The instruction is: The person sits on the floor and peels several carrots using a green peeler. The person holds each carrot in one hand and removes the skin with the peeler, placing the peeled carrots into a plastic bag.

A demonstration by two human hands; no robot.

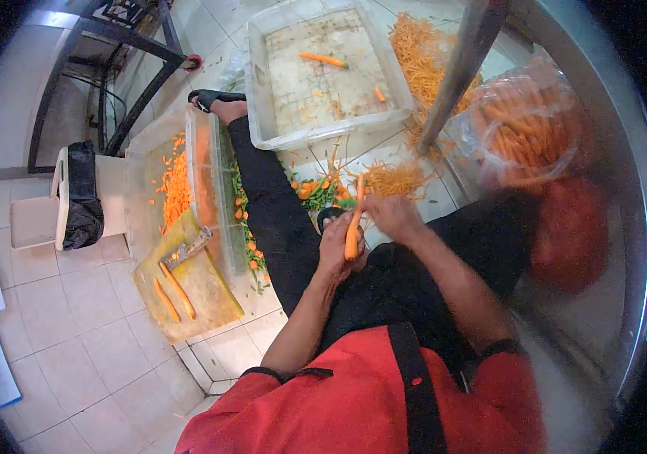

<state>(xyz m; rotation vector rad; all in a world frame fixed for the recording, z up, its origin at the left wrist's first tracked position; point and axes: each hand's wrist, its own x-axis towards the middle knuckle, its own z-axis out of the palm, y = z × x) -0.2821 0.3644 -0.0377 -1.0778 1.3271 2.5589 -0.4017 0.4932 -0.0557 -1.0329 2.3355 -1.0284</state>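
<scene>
A carrot (352, 241) stands out from my left hand (339, 244), whose fingers close around it in front of my lap. My right hand (396, 217) is blurred beside the carrot's upper end, with a green-handled tool, perhaps a peeler (347, 202), at its fingers. Carrot peelings (394, 179) lie on the floor just beyond. On the left, a yellowed cutting board (210, 301) rests tilted against a bin, bearing a knife with a broad blade (187, 248) and two carrots (179, 290). Cut carrot pieces (177, 190) fill part of that clear plastic bin (145, 147).
A shallow white tray (329, 136) holds a carrot (323, 59) and scraps. Shredded peelings (423, 57) lie beside a metal table leg (459, 74). Farther right are a plastic bag of carrots (528, 130) and a red sack (570, 232). A lined waste bin (82, 196) stands left.
</scene>
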